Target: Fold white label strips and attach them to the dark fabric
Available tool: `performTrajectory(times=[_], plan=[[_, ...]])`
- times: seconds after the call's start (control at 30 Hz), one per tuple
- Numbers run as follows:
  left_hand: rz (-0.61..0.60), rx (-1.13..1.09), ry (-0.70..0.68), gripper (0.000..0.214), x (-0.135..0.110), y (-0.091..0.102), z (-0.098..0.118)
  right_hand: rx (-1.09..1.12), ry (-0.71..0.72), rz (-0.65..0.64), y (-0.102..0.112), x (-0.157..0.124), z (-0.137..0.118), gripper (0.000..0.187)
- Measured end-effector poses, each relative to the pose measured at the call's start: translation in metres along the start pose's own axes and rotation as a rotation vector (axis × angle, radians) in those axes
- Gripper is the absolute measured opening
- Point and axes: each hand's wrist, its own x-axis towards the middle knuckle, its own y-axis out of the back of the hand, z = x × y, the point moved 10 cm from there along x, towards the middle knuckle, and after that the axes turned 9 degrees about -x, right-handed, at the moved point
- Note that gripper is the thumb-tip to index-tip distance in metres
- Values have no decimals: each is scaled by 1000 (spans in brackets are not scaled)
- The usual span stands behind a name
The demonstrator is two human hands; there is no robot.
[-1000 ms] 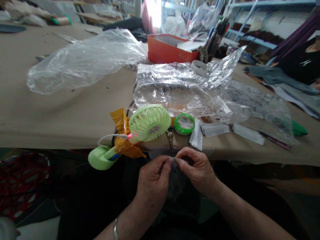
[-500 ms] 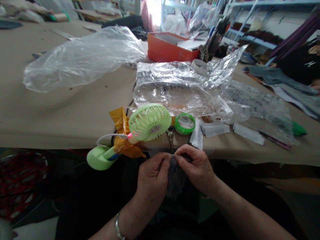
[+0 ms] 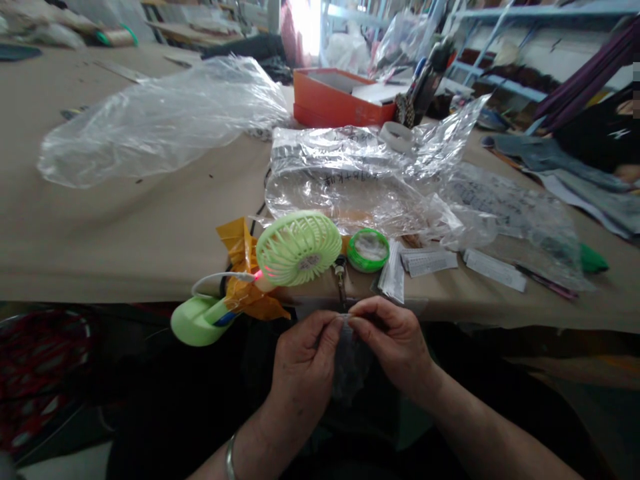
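Observation:
My left hand [image 3: 304,363] and my right hand [image 3: 394,341] meet just below the table's front edge, fingertips pinched together on a small dark grey piece of fabric [image 3: 349,357] that hangs between them over my lap. A bracelet sits on my left wrist. Directly above the hands, a light green handheld fan [image 3: 298,248] stands taped with yellow tape [image 3: 240,267] at the table edge, a red light glowing at its neck. A metal clip [image 3: 341,277] hangs at the edge beside it.
On the brown table [image 3: 125,227] lie a green round tin [image 3: 369,249], white label strips [image 3: 430,261], crumpled clear plastic bags [image 3: 360,180], a large clear bag [image 3: 160,120], an orange box [image 3: 340,97] and a green marker [image 3: 593,260]. Shelves stand behind.
The hands stay pinched on the fabric, shifting only slightly; the view has drifted a little.

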Motion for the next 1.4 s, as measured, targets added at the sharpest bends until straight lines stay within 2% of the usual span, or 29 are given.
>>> performTrajectory(times=[0.07, 0.13, 0.23, 0.33, 0.4, 0.5, 0.6, 0.7, 0.77, 0.83, 0.93, 1.0, 1.2, 1.3, 1.4], plan=[[-28, -20, 19, 17, -6, -1, -4, 0, -8, -11, 2, -11, -2, 8], [-41, -32, 71, 21, -11, 0, -17, -77, 56, -6, 11, -17, -14, 8], [-60, -20, 186, 21, -14, -2, -48, -314, 328, 84, 36, -10, -51, 6], [-76, -42, 280, 28, -15, -5, -72, -606, 536, 167, 53, 15, -77, 13], [-81, -60, 349, 31, -17, -8, -81, -826, 526, 173, 56, 38, -75, 25], [-105, -85, 404, 26, -22, -12, -82, -1001, 453, 76, 50, 61, -60, 34], [-107, -80, 419, 20, -25, -13, -82, -884, 480, 64, 53, 59, -59, 25], [-147, -56, 422, 18, -26, -17, -85, -588, 508, 219, 81, 41, -57, 11], [-188, -51, 425, 19, -28, -22, -87, -516, 487, 268, 93, 28, -46, 8], [-222, -60, 437, 20, -30, -28, -88, -596, 481, 234, 91, 15, -32, 8], [-264, -80, 449, 20, -35, -39, -87, -814, 522, 161, 75, -3, -17, 32], [-278, -82, 449, 18, -38, -44, -85, -893, 548, 163, 69, -12, -12, 37], [-287, -108, 438, 13, -39, -56, -72, -759, 547, 262, 79, -16, -12, 26], [-318, -255, 491, 13, -38, -71, -63, -648, 527, 301, 90, -17, -16, 23], [-305, -616, 696, 19, -41, -94, -57, -633, 542, 317, 92, -27, -28, 19]])
